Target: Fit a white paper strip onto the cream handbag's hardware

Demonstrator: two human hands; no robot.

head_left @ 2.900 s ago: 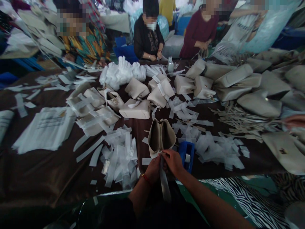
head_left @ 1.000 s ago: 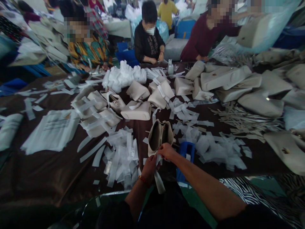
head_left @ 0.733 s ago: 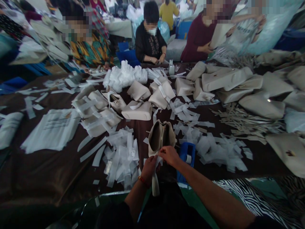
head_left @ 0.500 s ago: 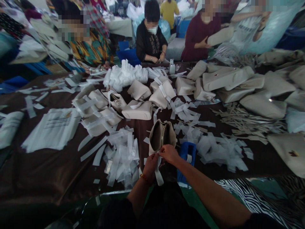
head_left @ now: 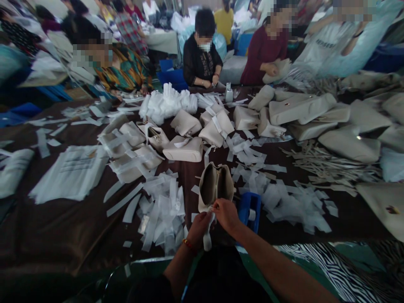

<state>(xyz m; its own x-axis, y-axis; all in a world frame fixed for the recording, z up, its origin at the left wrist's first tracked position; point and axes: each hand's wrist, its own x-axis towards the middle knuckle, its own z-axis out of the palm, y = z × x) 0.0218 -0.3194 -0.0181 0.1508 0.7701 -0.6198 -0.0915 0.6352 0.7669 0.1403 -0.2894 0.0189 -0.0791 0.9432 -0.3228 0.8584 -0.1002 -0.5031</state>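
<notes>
Left hand (head_left: 198, 229) and right hand (head_left: 226, 214) pinch white strip (head_left: 207, 235), seemingly at beige handbag (head_left: 216, 185) edge; blue tape dispenser (head_left: 250, 207) beside.

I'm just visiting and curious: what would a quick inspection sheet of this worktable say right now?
Surface: dark brown table, largely covered.
Job's things: beige handbag standing open near the table's edge; a pale strip hangs from its near end between the hands.
Clutter: heaps of white paper strips, more beige bags, flat printed bags, blue tape dispenser right of the handbag.
Grippers: left hand and right hand both pinch the strip at the handbag's near end.
Cables: nothing seen.
Surroundings: several other people work at the far side; large bags piled at right.
</notes>
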